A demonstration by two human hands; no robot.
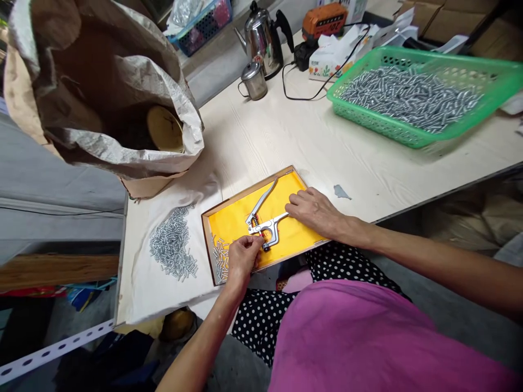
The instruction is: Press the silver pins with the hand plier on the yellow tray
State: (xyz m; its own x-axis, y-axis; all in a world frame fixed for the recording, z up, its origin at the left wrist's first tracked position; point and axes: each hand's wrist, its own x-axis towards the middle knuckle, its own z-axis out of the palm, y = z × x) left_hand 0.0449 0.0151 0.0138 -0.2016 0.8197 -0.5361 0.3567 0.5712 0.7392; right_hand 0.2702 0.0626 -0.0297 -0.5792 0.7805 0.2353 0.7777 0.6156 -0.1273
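In a shallow yellow-lined tray (229, 215) lie hand-held snap-fastener pliers (269, 226) with silver handles spread apart and a spring between them. My right hand (312, 209) is closed around the end of one handle. My left hand (244, 255) pinches with thumb and forefinger at the pliers' jaw; whatever is between the fingertips is too small to make out. Small metal pins (220, 258) lie loose in the tray's left end, beside my left hand. A heap of similar pins (174, 245) rests on a white cloth (143, 288) left of the tray.
A green basket (376, 122) full of metal pins stands at the right. Behind are a steel kettle (261, 41), a lidded metal cup (254, 81), an orange battery (324, 22) and a tissue box (322, 71). A large open sack (155, 163) stands at the left.
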